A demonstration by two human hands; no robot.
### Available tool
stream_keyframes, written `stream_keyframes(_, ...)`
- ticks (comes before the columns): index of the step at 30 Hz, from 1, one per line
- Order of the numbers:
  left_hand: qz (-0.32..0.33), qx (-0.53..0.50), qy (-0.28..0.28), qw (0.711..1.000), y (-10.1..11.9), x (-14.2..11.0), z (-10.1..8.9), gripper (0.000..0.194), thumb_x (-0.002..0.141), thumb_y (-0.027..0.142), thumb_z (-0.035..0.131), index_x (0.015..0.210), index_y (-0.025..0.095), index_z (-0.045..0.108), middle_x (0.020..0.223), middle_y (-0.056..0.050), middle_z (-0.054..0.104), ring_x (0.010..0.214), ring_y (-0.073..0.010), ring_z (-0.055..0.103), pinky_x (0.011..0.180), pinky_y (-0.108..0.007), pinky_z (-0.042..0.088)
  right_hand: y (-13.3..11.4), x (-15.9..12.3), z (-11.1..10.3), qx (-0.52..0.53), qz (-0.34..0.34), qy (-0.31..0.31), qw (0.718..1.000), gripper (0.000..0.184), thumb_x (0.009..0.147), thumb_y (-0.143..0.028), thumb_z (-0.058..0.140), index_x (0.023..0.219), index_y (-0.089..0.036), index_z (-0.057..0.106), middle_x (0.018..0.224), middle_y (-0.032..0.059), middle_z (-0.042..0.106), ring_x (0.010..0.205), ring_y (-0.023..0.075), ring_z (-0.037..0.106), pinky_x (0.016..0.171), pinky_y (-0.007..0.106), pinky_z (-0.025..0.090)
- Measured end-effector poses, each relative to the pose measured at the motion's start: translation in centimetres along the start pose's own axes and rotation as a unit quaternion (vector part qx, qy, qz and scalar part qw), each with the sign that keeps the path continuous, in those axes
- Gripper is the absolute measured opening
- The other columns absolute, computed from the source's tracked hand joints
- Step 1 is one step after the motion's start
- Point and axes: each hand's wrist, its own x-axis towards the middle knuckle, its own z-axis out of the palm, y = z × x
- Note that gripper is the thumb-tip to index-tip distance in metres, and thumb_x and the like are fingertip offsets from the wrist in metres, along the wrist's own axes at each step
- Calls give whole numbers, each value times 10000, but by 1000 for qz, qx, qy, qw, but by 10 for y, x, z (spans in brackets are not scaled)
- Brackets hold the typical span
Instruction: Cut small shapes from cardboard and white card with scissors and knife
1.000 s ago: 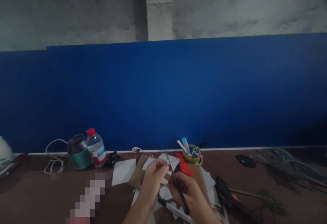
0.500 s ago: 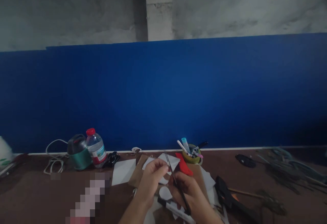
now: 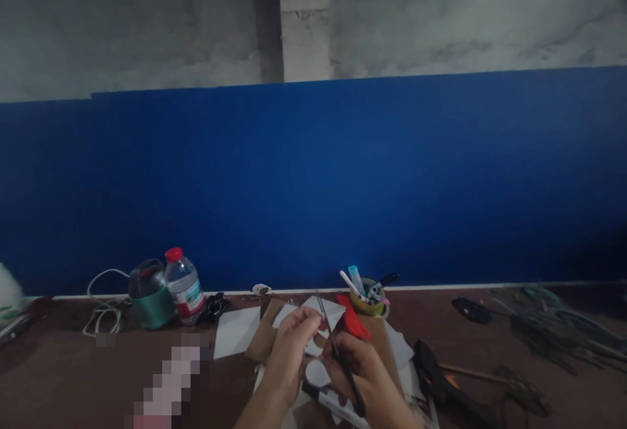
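Scissors (image 3: 349, 380) with dark handles are gripped in my right hand (image 3: 365, 360), their thin blades pointing up and away, slightly apart at the tips. My left hand (image 3: 294, 337) is closed in a pinch just left of the blades. A small reddish bit shows at its fingertips, too small to make out. Beneath both hands lie white paper pieces (image 3: 334, 308) and brown cardboard (image 3: 262, 344). A white paper disc (image 3: 317, 373) and a white marker with a black cap (image 3: 337, 406) lie between my wrists. Something red and flat (image 3: 353, 321) rests beyond my right hand.
A green cup (image 3: 375, 307) of pens stands behind the papers. At left are a red-capped bottle (image 3: 185, 288), a teal container (image 3: 153, 305) and a white cable (image 3: 104, 315). A black glue gun (image 3: 441, 380) and a dark mouse-like object (image 3: 471, 309) lie at right.
Both hands and the scissors stay almost in place. The reddish bit at my left fingertips shows more plainly now. The view has shifted very slightly.
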Motion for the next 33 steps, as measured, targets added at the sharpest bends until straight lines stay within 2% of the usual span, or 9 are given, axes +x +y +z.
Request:
stream_keyframes(6,-16,14,-6,1000,5,-2,4,148,662,261,663,635,160,559,571,18,554,534,-110,486,552,-226,372,1,2,2,-10,-6,1,1000,206,700,-339,619,695,-184,483,486,-86,382,436,56,324,414,171,293)
stream_keyframes(14,-2,64,-11,998,12,-4,2,137,662,255,659,634,157,568,601,2,584,583,-122,500,598,-237,379,-6,-1,3,-12,-16,5,1000,251,707,-382,621,652,-184,477,487,-85,366,444,55,310,416,176,253)
stream_keyframes(21,1,66,-8,998,14,-3,3,129,652,256,658,630,160,574,624,-2,594,613,-137,524,616,-242,389,3,0,-1,-4,-16,-7,1000,281,727,-454,603,714,-191,504,460,-92,372,406,56,308,388,167,270)
stream_keyframes(26,6,60,-17,998,14,-4,1,103,691,235,638,648,160,582,640,-1,587,645,-141,540,643,-245,395,1,-1,-1,-1,-14,-12,1000,276,717,-448,607,726,-188,516,473,-86,397,398,52,320,396,166,304)
stream_keyframes(33,7,49,-25,998,10,-3,1,128,699,270,639,652,160,593,640,-7,585,633,-144,520,621,-246,388,-3,-1,-1,-15,-8,-7,1000,238,709,-388,625,705,-184,505,481,-85,378,432,56,327,406,167,284)
